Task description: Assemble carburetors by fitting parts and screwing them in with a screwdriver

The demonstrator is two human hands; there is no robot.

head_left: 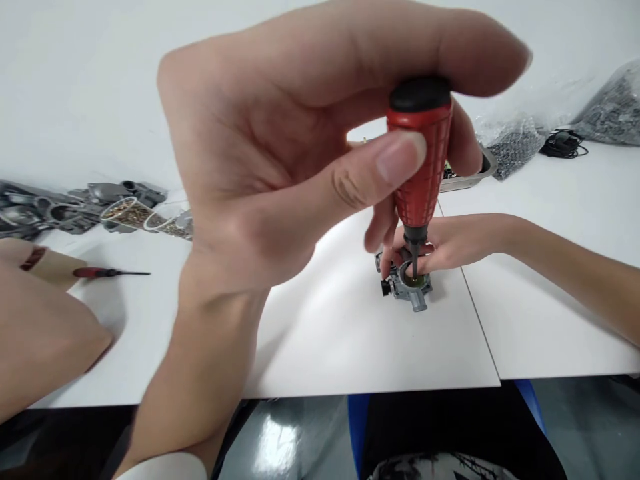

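Gripping a red screwdriver [423,180], the left hand [280,147] reaches in from the left, its thumb and fingers clamped on the handle and one finger laid across the black cap. The shaft points down into the round opening of a grey metal part [406,293] lying on the white counter [340,340] (whether the tip sits in a screw, I cannot tell). From the right, the right hand [450,240] has its fingers closed about the part's far side, its thumb by the opening's rim. To the left are another person's arm [45,333], a second screwdriver [95,272], piled metal castings [70,210] and a clear cup [125,213] of small brassy pieces. At the back right sit a metal tray [473,179], a black cable [564,143] and a full clear bag [615,107].
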